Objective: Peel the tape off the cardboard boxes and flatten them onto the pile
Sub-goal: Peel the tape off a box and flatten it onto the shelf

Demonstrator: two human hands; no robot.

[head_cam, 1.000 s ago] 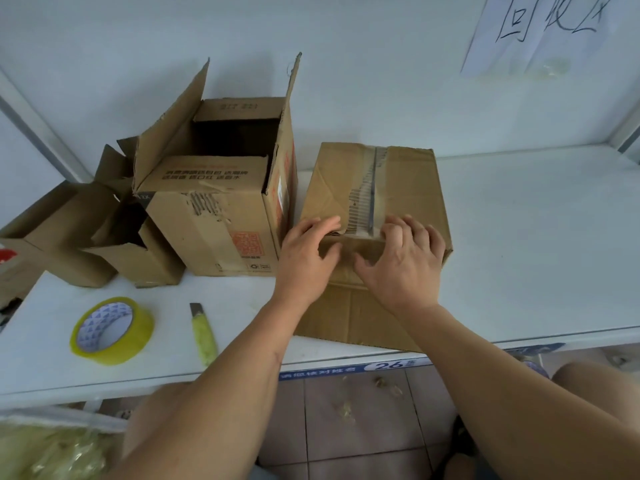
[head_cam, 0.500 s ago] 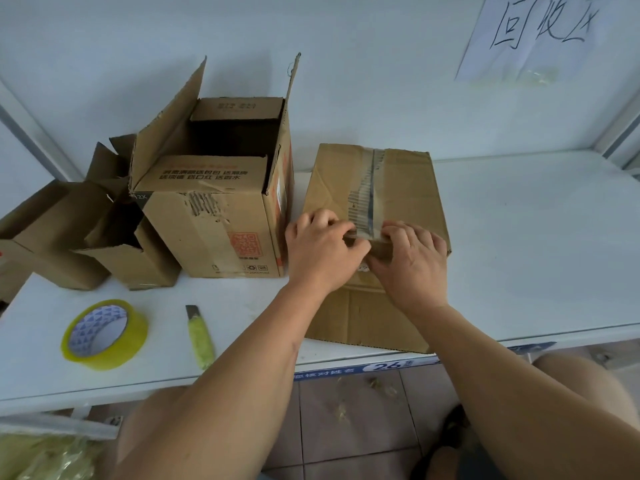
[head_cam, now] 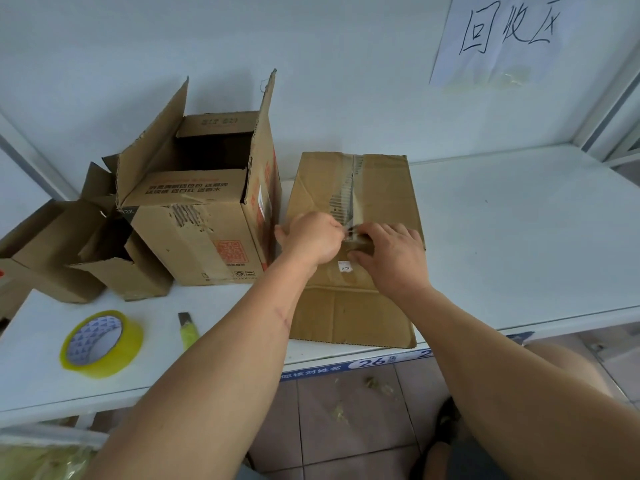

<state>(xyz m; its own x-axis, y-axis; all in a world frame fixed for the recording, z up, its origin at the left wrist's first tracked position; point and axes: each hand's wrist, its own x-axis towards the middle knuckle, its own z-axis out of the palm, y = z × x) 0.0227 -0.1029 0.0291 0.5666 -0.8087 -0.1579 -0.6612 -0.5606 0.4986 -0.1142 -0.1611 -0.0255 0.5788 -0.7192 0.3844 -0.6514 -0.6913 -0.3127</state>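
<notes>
A closed brown cardboard box (head_cam: 381, 188) sits on the white shelf (head_cam: 519, 237) in front of me. A strip of clear tape (head_cam: 346, 192) runs along its top seam. My left hand (head_cam: 311, 237) pinches the near end of that tape, lifted slightly at the box's front edge. My right hand (head_cam: 388, 254) presses on the box's front top edge right beside it, fingers curled over the cardboard. The pinch point itself is partly hidden between both hands.
An opened box with raised flaps (head_cam: 204, 209) stands just left of the taped box. Smaller opened boxes (head_cam: 69, 244) lie at the far left. A yellow tape roll (head_cam: 100, 344) and a yellow-green utility knife (head_cam: 187, 332) rest near the shelf's front edge. A paper sign (head_cam: 512, 36) hangs on the wall.
Both hands closed in from flat on the box's front edge to the tape end. My left hand now pinches the tape and has lifted its end.
</notes>
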